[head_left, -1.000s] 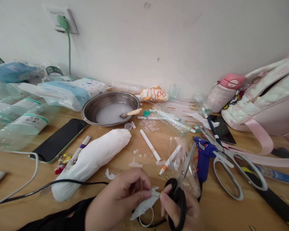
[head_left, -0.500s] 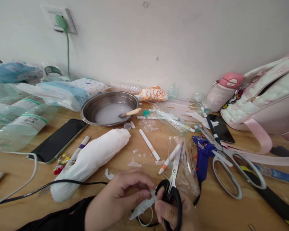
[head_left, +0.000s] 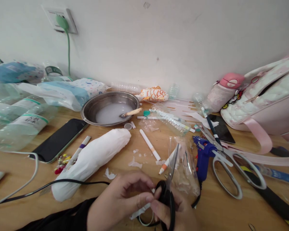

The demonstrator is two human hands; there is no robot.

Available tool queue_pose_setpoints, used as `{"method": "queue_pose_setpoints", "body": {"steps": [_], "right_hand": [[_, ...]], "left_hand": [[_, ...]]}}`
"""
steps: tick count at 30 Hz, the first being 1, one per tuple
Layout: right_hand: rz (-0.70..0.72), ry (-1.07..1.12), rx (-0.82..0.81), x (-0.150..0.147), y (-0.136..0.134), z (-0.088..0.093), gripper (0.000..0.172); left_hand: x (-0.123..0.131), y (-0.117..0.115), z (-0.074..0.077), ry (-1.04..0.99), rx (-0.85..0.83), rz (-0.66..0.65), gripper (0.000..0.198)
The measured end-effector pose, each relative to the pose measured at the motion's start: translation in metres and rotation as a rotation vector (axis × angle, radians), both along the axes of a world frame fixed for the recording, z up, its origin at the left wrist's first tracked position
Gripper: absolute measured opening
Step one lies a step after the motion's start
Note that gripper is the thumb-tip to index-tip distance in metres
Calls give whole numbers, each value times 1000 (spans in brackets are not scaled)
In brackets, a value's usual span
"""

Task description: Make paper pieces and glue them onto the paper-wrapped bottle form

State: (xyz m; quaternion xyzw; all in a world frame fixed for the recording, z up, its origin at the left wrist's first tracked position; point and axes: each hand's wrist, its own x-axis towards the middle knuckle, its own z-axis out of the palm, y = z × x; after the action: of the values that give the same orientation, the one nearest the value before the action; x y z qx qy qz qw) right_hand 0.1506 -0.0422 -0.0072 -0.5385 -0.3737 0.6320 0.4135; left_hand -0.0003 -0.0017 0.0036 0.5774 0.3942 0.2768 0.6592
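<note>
Counting one glue gun (head_left: pixel 203 162), one grey-handled scissors (head_left: pixel 227 151) right of it; right hand (head_left: pixel 180 210) closed round one black-handled scissors (head_left: pixel 169 188), left hand (head_left: pixel 125 197) half-curled, pinching one pale strip (head_left: pixel 142 211).

The scissors (head_left: pixel 169 185) have smooth metal blades (head_left: pixel 173 163) and plastic-looking handles (head_left: pixel 172 208).

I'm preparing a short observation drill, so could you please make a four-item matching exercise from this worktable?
Column one:
1. Black-handled scissors
2. Metal bowl
3. Glue gun
4. Wrapped bundle

Column two:
A. Blue
B. White, crossed by a black cable
C. In the right hand's grip
D. Contains cloudy liquid

Pairs: 1-C, 2-D, 3-A, 4-B.
</note>
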Motion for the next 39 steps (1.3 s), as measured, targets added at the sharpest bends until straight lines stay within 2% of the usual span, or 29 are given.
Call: {"method": "queue_pose_setpoints", "body": {"steps": [7, 11, 15, 18, 24, 28, 33, 39], "right_hand": [[24, 41, -41, -2, 0, 5, 32], [2, 5, -48, 0, 2, 6, 30], [-49, -3, -72, 2, 1, 3, 30], [-118, -11, -86, 2, 0, 0, 32], [-261, -49, -31, 3, 0, 1, 34], [-288, -64, -21, 4, 0, -1, 34], [-307, -73, -17, 4, 1, -1, 33], [-287, -44, -24, 2, 1, 0, 34]], "left_hand": [[1, 8, 7, 43, -67, 59, 16], [-4, 15, 8, 28, -23, 183, 14], [-9, 19, 9, 77, 20, 365, 13], [-11, 19, 9, 97, 34, 418, 13], [-9, 18, 11, 79, 51, 369, 9], [-6, 20, 8, 93, 16, 318, 7], [-5, 18, 3, 33, -76, 302, 15], [-6, 18, 3, 232, 65, 198, 9]]}}
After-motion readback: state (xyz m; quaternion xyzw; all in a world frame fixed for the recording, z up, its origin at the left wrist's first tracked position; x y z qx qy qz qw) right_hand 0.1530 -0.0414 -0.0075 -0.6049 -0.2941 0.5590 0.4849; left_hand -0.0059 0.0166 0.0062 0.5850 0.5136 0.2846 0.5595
